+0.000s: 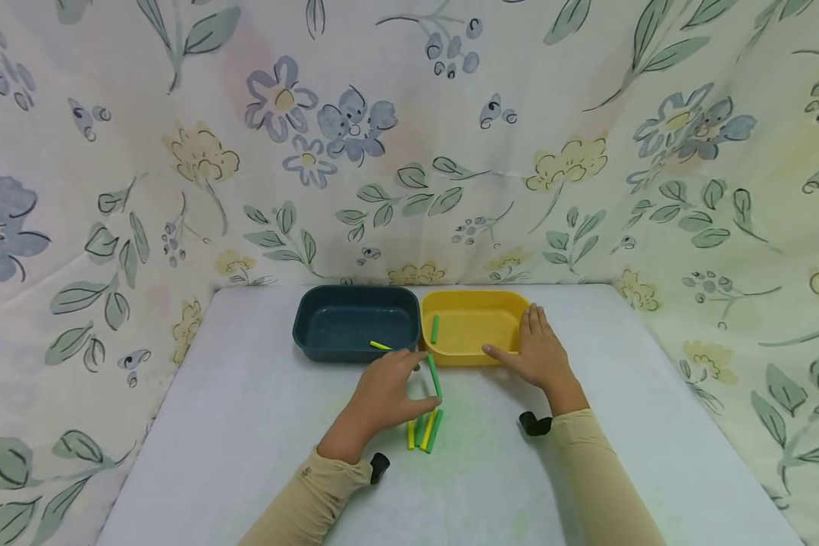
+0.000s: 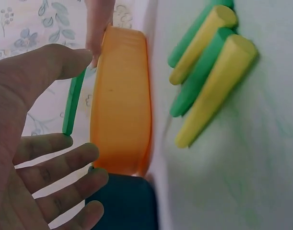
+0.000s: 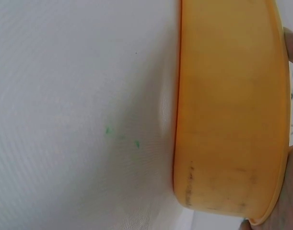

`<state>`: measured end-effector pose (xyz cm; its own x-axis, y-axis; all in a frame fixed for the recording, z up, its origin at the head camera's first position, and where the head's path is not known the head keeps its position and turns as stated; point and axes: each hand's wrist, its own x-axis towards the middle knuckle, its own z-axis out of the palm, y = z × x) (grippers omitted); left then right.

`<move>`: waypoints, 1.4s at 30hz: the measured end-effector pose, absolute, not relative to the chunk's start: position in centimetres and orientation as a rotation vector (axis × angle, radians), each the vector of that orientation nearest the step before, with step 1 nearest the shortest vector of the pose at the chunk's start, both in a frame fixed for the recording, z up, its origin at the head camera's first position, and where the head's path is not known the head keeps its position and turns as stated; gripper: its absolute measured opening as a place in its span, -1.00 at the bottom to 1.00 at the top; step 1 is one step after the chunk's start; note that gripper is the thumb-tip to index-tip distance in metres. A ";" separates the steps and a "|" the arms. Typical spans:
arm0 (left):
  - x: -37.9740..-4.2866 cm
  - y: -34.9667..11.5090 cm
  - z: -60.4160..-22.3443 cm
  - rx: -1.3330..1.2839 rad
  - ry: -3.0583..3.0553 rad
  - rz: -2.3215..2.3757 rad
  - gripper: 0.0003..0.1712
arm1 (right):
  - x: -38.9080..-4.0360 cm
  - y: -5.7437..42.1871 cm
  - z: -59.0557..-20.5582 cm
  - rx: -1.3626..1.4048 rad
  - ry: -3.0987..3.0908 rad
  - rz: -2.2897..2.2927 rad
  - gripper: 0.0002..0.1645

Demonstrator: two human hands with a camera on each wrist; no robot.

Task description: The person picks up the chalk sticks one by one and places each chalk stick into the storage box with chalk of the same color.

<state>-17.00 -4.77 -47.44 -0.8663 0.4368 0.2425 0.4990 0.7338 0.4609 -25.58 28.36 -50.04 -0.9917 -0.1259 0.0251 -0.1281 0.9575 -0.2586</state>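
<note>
In front of the yellow tray (image 1: 460, 359), the left hand (image 1: 387, 390) pinches a green stick (image 1: 435, 377) by its ends; the right hand (image 1: 541, 355) spreads against the tray's rim. Likely light, stiff, brittle, the stick suits a gentle mid-length hold.

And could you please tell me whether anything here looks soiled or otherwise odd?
Yes: green smudges mark the white table surface, odd on otherwise plain white, and dark scuffs mar the outer wall of the yellow tray.
</note>
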 end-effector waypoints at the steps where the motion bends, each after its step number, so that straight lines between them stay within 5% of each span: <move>1: -17.1 -4.6 -47.4 -0.768 -2.810 -0.804 -0.11 | -25.6 28.3 -50.0 0.201 -3.098 0.409 0.65; 42: -22.0 -1.9 -46.8 -0.743 -2.751 -0.827 -0.18 | -25.2 28.1 -49.8 0.222 -3.083 0.425 0.59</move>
